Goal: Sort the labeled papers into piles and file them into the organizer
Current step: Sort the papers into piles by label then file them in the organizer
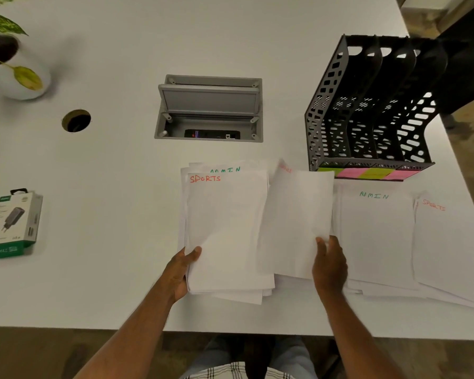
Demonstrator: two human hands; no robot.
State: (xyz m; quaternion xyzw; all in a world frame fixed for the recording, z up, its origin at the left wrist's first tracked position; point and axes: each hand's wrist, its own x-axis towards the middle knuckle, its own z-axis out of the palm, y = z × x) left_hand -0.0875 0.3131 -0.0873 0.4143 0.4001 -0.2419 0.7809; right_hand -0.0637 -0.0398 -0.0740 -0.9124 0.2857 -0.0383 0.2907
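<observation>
A white surface (121,173) is seen from above, with both hands over loose papers at its near edge.

Left grip (182,269): closed on the near left edge of a stack (225,236), thumb on top, fingers under. The stack lies on the surface, its sheets fanned unevenly. The top sheet is marked "SPORTS" in red at its far left corner; a sheet beneath shows "ADMIN" in green at the far edge.

Right grip (329,262): closed on the near right corner of a single sheet (296,220), thumb on top. The sheet is lifted and tilted, blurred, overlapping the right edge of the stack. Red lettering at its far end cannot be read.

To the right of the right grip, a pile (375,236) headed "ADMIN" lies flat. Further right, a second pile (449,242) headed "SPORTS" is found, reaching the right edge of the view.

Beyond the right grip, a black mesh organizer (372,113) stands upright, with several slots. Green and pink notes (367,173) are stuck along its near base; their text cannot be read.

Beyond both grips, an open grey cable box (208,108) is set into the surface. Far left of the left grip are a charger box (13,222), a round hole (76,120) and a potted plant (11,56).
</observation>
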